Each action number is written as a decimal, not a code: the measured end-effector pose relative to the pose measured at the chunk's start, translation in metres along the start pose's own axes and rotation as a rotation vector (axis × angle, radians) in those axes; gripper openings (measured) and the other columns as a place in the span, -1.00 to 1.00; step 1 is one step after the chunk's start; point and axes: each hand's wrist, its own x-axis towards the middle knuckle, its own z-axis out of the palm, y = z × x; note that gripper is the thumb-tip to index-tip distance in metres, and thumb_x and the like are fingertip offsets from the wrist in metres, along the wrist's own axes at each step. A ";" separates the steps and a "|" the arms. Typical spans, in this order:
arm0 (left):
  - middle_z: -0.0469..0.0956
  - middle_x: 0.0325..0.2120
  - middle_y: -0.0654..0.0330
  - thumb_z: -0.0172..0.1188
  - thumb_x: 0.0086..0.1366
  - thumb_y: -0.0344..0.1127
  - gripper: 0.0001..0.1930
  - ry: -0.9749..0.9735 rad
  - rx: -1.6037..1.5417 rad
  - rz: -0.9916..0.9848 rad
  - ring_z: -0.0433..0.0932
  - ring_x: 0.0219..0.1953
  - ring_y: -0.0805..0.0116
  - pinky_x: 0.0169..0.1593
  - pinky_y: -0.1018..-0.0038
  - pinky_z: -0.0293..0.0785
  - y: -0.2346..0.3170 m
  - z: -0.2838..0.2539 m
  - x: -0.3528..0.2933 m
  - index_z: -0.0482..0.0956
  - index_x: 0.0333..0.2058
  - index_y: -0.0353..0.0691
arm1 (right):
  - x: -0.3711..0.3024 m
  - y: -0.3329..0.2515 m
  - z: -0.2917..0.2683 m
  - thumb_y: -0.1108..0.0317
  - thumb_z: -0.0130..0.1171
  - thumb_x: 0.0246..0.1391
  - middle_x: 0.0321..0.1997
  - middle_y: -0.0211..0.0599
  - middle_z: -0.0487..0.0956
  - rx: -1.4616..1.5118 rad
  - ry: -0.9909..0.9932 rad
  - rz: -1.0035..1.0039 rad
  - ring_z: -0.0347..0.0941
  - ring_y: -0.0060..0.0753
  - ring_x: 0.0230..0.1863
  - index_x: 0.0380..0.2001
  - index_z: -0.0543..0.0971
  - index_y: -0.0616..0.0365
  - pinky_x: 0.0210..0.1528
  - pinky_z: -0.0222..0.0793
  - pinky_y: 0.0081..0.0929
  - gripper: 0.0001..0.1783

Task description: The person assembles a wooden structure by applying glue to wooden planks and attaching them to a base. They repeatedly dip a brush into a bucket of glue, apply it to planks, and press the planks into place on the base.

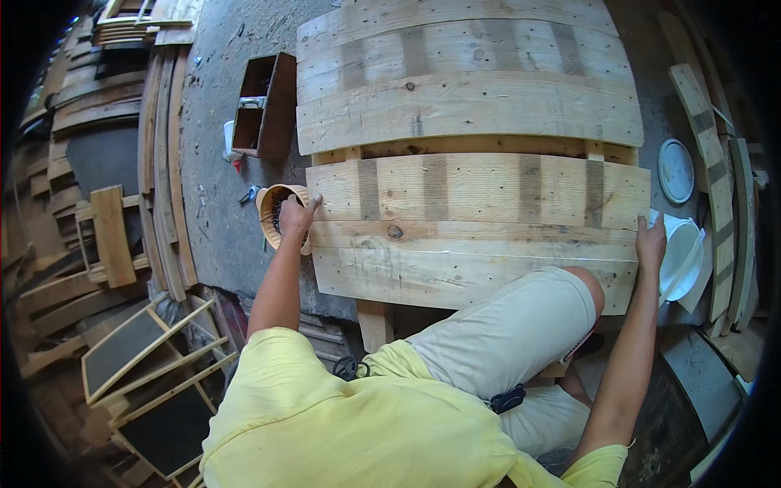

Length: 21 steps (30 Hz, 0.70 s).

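Note:
A pale wooden board (480, 191) with dark cross stripes lies across the plank top in front of me. My left hand (296, 216) is at its left end, thumb against the edge, other fingers partly hidden. At the opposite end, my right hand (650, 242) grips the edge with its fingers upward. A narrow gap separates this board from the farther planks (472, 102), showing the frame (488, 147) beneath. Nearer planks (472, 272) lie against the board's near side, with my bent knee over them. Beside my left hand is a peach-coloured, bowl-like container (268, 213) holding small dark pieces.
An open wooden box (266, 106) with a handle stands on the concrete floor at left, near a white bottle (231, 140) with a red tip. At right are a white bucket (682, 259) and round lid (676, 171). Timber stacks (704, 146) line both sides.

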 end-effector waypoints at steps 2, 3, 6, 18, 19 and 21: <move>0.63 -0.13 -0.15 0.29 0.25 0.20 -0.40 -0.093 -0.096 -0.018 0.61 -0.06 -0.12 0.04 0.14 0.49 -0.007 0.002 0.002 0.64 -0.15 -0.34 | -0.001 -0.012 -0.006 -0.03 0.05 0.27 0.19 0.39 0.47 0.011 -0.110 0.056 0.37 0.26 0.28 0.25 0.36 0.48 0.33 0.25 -0.13 -0.24; 0.67 -0.23 -0.15 0.27 0.26 0.23 -0.40 -0.180 -0.196 -0.033 0.65 -0.14 -0.12 0.00 0.15 0.51 -0.009 0.002 0.002 0.69 -0.28 -0.36 | -0.002 -0.021 -0.011 -0.04 0.03 0.28 0.15 0.37 0.50 0.023 -0.214 0.112 0.40 0.26 0.26 0.22 0.39 0.48 0.32 0.26 -0.11 -0.26; 0.69 -0.40 -0.15 0.29 0.25 0.22 -0.40 -0.153 -0.174 -0.009 0.68 -0.26 -0.09 -0.07 0.17 0.52 -0.002 0.002 -0.004 0.70 -0.45 -0.36 | -0.005 -0.028 -0.022 -0.04 -0.01 0.30 0.14 0.32 0.53 -0.034 -0.250 0.052 0.43 0.25 0.23 0.17 0.47 0.44 0.28 0.30 -0.11 -0.30; 0.69 -0.42 -0.06 0.40 0.16 0.21 -0.41 -0.145 -0.163 -0.032 0.68 -0.31 0.00 -0.11 0.24 0.52 -0.020 0.007 0.015 0.69 -0.47 -0.37 | 0.000 -0.012 -0.016 0.00 0.01 0.30 0.14 0.19 0.56 0.073 -0.209 0.027 0.48 0.16 0.21 0.17 0.49 0.35 0.24 0.34 -0.17 -0.37; 0.69 -0.42 -0.06 0.40 0.16 0.21 -0.41 -0.153 -0.165 -0.026 0.68 -0.31 0.00 -0.11 0.24 0.52 -0.014 0.007 0.013 0.69 -0.47 -0.37 | -0.001 -0.010 -0.018 0.00 0.01 0.30 0.14 0.19 0.56 0.065 -0.206 0.033 0.48 0.16 0.21 0.17 0.49 0.35 0.24 0.34 -0.17 -0.37; 0.70 -0.40 -0.07 0.42 0.14 0.21 -0.41 -0.178 -0.152 -0.042 0.69 -0.29 0.00 -0.10 0.23 0.52 -0.001 0.008 0.009 0.70 -0.46 -0.37 | -0.002 -0.005 -0.022 0.00 0.02 0.30 0.14 0.17 0.57 0.111 -0.212 0.061 0.49 0.13 0.21 0.17 0.50 0.34 0.24 0.35 -0.20 -0.38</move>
